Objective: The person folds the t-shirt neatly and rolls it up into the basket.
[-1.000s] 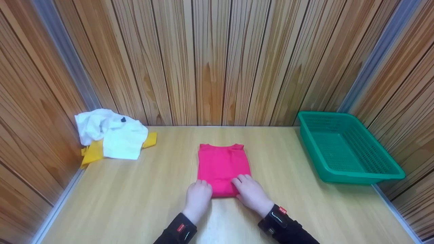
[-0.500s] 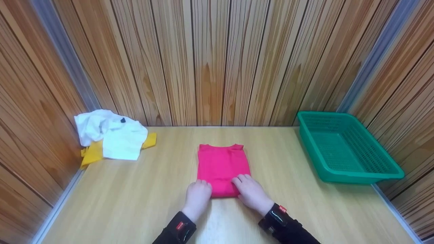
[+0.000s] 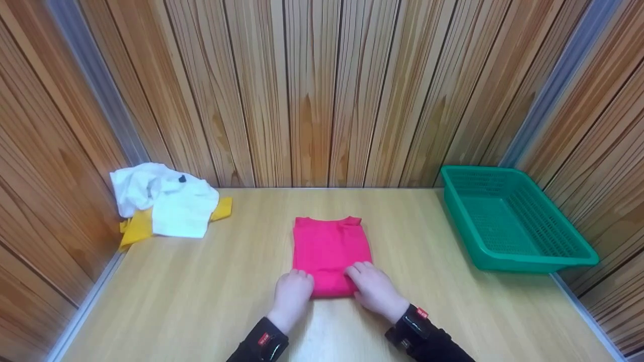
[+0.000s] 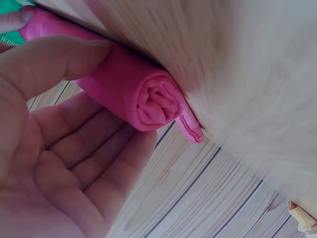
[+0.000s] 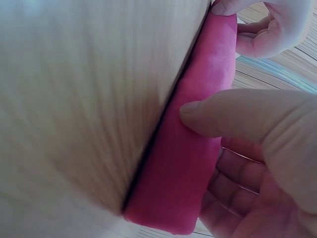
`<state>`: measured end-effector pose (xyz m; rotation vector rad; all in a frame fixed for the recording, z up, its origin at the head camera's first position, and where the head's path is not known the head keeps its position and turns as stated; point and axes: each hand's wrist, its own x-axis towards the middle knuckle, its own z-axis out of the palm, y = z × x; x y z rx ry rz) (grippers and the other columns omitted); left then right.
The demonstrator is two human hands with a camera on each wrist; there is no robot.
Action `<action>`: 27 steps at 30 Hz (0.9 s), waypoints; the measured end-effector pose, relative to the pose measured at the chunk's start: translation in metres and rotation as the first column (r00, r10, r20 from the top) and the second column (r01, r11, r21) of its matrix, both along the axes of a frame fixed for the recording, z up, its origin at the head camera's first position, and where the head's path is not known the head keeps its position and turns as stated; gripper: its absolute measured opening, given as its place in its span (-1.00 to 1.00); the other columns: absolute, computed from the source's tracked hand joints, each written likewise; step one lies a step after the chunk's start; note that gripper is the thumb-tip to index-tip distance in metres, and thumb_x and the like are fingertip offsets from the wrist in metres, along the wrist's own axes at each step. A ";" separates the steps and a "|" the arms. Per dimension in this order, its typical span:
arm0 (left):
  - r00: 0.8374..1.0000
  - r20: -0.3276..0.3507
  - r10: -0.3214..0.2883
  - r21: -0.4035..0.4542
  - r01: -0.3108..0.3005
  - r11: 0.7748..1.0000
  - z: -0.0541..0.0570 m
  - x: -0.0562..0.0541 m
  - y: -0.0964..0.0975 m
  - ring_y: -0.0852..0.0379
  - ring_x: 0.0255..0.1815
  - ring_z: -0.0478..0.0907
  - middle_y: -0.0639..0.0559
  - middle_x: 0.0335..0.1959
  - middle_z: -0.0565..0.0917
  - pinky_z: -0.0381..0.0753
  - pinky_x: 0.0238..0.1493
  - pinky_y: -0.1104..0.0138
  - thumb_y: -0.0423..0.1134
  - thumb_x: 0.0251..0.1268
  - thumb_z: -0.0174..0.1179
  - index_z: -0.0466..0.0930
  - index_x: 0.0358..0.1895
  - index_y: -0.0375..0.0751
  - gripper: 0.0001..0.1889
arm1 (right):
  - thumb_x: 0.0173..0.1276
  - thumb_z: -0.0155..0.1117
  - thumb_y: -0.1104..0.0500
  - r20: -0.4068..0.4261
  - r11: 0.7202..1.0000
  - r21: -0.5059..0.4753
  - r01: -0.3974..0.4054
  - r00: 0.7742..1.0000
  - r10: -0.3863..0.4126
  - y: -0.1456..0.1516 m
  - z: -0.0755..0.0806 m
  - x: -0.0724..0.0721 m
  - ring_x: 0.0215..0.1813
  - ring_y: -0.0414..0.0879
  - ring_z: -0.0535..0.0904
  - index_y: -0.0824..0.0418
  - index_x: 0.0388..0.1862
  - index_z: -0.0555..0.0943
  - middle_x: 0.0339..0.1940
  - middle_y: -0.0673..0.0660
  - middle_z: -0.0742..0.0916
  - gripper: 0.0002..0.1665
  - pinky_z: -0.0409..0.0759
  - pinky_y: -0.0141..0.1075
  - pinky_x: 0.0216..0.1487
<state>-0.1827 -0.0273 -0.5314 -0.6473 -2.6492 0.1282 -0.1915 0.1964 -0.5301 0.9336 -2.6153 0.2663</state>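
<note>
A pink shirt [image 3: 329, 246] lies folded narrow in the middle of the table, its neckline facing the back wall. Its near end is wound into a thick roll, whose spiral end [image 4: 159, 103] shows in the left wrist view. My left hand [image 3: 293, 292] grips the left end of this roll, thumb on the near side and fingers over the top. At the right end my right hand [image 3: 375, 290] holds it the same way, the thumb [image 5: 203, 116] pressing the cloth in the right wrist view.
A white garment [image 3: 183, 208] with a dark spot lies crumpled over a yellow cloth [image 3: 138, 227] at the back left. A green plastic basket [image 3: 475, 236] stands at the right. Wood-panelled walls [image 3: 312, 100] enclose the table [image 3: 211, 291].
Shirt and hands have shifted slightly toward me over the last half second. The grip on the roll looks the same.
</note>
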 end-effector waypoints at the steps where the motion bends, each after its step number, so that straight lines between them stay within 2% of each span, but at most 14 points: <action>1: 1.000 0.009 0.003 -0.006 -0.003 1.000 0.000 0.001 0.000 0.09 -0.48 0.53 0.01 -0.58 0.54 0.48 -0.53 0.32 -0.43 -0.02 0.30 0.56 -0.51 -0.15 -0.88 | -0.16 0.52 0.40 0.000 1.000 0.001 -0.002 1.000 0.002 0.000 0.000 0.001 -0.22 0.01 0.53 0.23 -0.13 0.56 -0.30 0.08 0.60 -0.46 0.57 -0.15 -0.21; 4: 0.999 0.046 0.015 -0.028 -0.013 1.000 0.001 0.004 0.000 0.09 -0.47 0.52 0.01 -0.56 0.53 0.50 -0.51 0.32 -0.42 0.00 0.31 0.57 -0.49 -0.16 -0.89 | -0.16 0.51 0.40 0.012 1.000 0.003 -0.007 1.000 0.007 0.001 0.000 0.004 -0.21 0.00 0.54 0.23 -0.12 0.56 -0.29 0.08 0.60 -0.46 0.57 -0.15 -0.19; 7: 0.998 0.055 0.018 -0.034 -0.016 0.999 0.001 0.006 0.000 0.10 -0.48 0.51 0.01 -0.56 0.52 0.50 -0.51 0.33 -0.41 0.01 0.31 0.57 -0.48 -0.17 -0.90 | -0.15 0.49 0.40 0.027 1.000 0.009 -0.009 1.000 0.009 0.001 0.001 0.006 -0.21 0.00 0.54 0.24 -0.12 0.56 -0.29 0.08 0.60 -0.47 0.57 -0.15 -0.17; 20: 0.999 0.036 -0.023 -0.015 0.024 1.000 0.003 0.020 -0.002 0.11 -0.52 0.48 0.04 -0.58 0.51 0.47 -0.55 0.32 -0.41 -0.05 0.33 0.56 -0.51 -0.16 -0.88 | -0.17 0.44 0.39 0.046 1.000 0.004 -0.028 0.999 0.028 0.004 0.001 0.018 -0.23 -0.03 0.51 0.20 -0.14 0.54 -0.32 0.04 0.57 -0.48 0.55 -0.17 -0.19; 27: 0.997 0.042 -0.064 0.059 0.062 0.996 0.004 0.021 -0.005 0.08 -0.52 0.49 0.02 -0.59 0.51 0.45 -0.54 0.29 -0.43 -0.22 0.34 0.54 -0.54 -0.16 -0.83 | -0.18 0.43 0.39 0.020 0.999 -0.002 -0.054 0.998 0.054 0.005 0.002 0.019 -0.29 -0.06 0.48 0.21 -0.20 0.52 -0.37 0.02 0.55 -0.52 0.51 -0.20 -0.27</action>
